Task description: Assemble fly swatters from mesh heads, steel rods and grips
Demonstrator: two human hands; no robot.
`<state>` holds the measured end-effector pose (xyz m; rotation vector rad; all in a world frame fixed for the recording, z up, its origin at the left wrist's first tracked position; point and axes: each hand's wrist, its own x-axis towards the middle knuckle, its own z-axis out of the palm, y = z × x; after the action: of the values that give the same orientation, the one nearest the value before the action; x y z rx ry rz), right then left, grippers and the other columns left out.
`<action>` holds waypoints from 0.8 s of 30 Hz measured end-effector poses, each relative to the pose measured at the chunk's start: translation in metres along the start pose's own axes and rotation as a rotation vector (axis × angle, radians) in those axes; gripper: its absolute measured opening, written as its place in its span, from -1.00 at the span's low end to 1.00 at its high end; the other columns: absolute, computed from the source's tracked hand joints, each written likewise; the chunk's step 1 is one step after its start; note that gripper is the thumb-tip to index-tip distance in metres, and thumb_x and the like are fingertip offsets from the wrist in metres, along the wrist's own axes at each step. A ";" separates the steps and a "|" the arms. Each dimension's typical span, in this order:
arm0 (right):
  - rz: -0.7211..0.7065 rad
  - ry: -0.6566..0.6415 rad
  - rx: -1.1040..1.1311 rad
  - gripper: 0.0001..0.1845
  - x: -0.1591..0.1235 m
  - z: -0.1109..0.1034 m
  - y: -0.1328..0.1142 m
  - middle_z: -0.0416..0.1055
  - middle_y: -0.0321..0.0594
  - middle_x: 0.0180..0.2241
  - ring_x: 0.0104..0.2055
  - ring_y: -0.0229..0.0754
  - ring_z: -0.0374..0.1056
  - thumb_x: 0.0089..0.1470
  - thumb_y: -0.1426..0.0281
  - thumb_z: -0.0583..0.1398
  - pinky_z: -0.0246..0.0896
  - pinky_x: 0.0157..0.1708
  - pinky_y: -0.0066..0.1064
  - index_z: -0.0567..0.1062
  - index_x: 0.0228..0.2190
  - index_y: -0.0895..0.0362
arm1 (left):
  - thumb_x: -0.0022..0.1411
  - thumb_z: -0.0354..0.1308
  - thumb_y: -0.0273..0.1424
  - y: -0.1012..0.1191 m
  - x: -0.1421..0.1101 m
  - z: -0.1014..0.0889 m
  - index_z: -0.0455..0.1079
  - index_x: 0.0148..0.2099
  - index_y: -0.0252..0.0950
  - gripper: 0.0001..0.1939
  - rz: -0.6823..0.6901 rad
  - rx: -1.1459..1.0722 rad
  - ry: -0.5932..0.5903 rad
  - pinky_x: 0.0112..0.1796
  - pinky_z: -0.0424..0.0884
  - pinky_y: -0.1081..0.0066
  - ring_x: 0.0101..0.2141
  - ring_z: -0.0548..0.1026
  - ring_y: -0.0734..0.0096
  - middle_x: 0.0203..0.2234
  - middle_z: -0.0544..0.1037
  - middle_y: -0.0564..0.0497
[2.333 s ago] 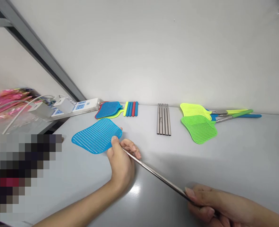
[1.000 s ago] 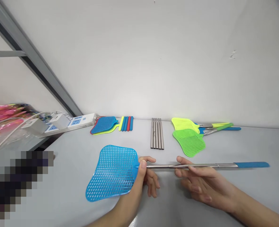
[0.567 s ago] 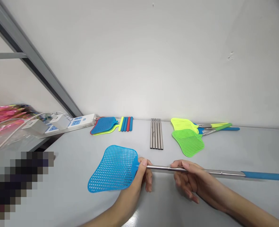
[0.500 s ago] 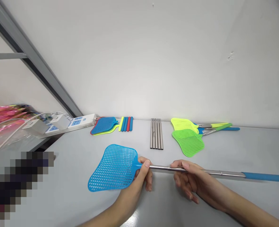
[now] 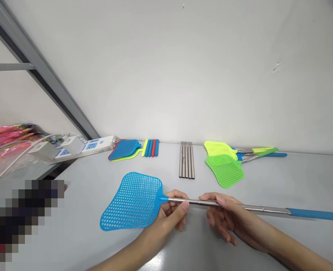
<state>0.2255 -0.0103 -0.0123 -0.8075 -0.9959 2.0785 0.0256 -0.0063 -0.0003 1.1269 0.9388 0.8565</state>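
A blue fly swatter [image 5: 132, 201] lies across both my hands, its mesh head to the left and its blue grip to the right. A metal telescopic rod, partly extended, joins the two. My left hand [image 5: 172, 216] pinches the rod close to the neck of the head, thumb in front and fingers behind. My right hand [image 5: 228, 214] holds the rod near its middle between thumb and forefinger, the other fingers hanging loosely below. The swatter is above the grey table [image 5: 200, 244].
Along the wall lie loose swatter heads [image 5: 123, 149], several coloured grips [image 5: 150, 148] and a row of metal rods [image 5: 186, 160]. Whole swatters [image 5: 225, 169] with green, yellow and blue parts are piled at the right. A power strip [image 5: 98, 145] with white plugs stands at the left edge.
The swatter has swung from a slant to nearly level, bringing its blue grip into view. My right hand has moved up to mid-rod. Lately my left hand has slid slightly right along the rod.
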 end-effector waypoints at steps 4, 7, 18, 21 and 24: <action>0.019 -0.010 -0.028 -0.63 0.001 0.000 0.000 0.38 -0.22 -0.49 -0.66 -0.40 0.23 0.16 0.20 -0.04 0.06 -0.75 -0.64 0.35 -0.13 0.15 | 0.06 0.16 -0.24 0.003 0.001 0.002 0.35 -0.29 -0.31 -0.76 -0.009 0.005 0.031 -0.58 0.16 0.55 -0.67 0.21 0.60 -0.72 0.25 0.16; 0.010 -0.032 -0.085 -0.60 0.002 0.000 0.001 0.37 -0.22 -0.50 -0.67 -0.41 0.22 0.14 0.17 -0.03 0.06 -0.75 -0.64 0.38 -0.16 0.18 | -0.02 0.23 -0.26 0.004 0.002 0.004 0.37 -0.34 -0.30 -0.77 -0.030 -0.022 0.055 -0.61 0.14 0.55 -0.69 0.20 0.61 -0.73 0.25 0.17; -0.011 -0.055 -0.180 -0.54 0.002 -0.001 0.004 0.36 -0.20 -0.54 -0.67 -0.42 0.21 0.13 0.14 -0.02 0.07 -0.74 -0.64 0.45 -0.39 0.28 | -0.06 0.26 -0.33 0.005 0.001 0.007 0.39 -0.37 -0.31 -0.80 -0.058 -0.048 0.045 -0.59 0.14 0.57 -0.65 0.22 0.61 -0.68 0.30 0.14; -0.006 -0.047 -0.191 -0.54 0.002 -0.001 0.004 0.36 -0.20 -0.54 -0.66 -0.42 0.21 0.13 0.14 -0.02 0.08 -0.74 -0.64 0.44 -0.39 0.27 | -0.08 0.28 -0.35 0.005 0.003 0.009 0.41 -0.39 -0.31 -0.82 -0.057 -0.067 0.062 -0.59 0.14 0.56 -0.65 0.22 0.60 -0.69 0.30 0.13; -0.006 -0.050 -0.179 -0.54 0.002 -0.001 0.005 0.36 -0.20 -0.55 -0.67 -0.41 0.22 0.13 0.14 -0.02 0.08 -0.75 -0.64 0.44 -0.43 0.27 | -0.09 0.28 -0.36 0.006 0.003 0.009 0.42 -0.41 -0.32 -0.83 -0.054 -0.078 0.084 -0.59 0.15 0.56 -0.65 0.22 0.61 -0.70 0.30 0.14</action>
<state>0.2236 -0.0101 -0.0177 -0.8440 -1.2239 2.0341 0.0351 -0.0052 0.0061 1.0015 0.9924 0.8947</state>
